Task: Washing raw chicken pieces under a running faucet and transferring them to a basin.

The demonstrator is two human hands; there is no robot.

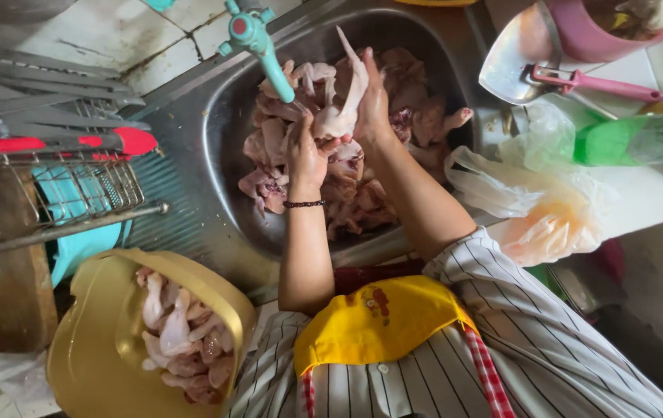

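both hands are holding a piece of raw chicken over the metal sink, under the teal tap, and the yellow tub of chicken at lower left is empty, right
Not quite. The head view shows the yellow tub is not empty: it holds pale raw chicken pieces. The rest stands: the left hand and right hand hold a piece of raw chicken over the metal sink, under the teal tap.

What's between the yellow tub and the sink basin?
Head view: only the ribbed steel drainboard separates the yellow tub from the sink; nothing sits on that stretch.
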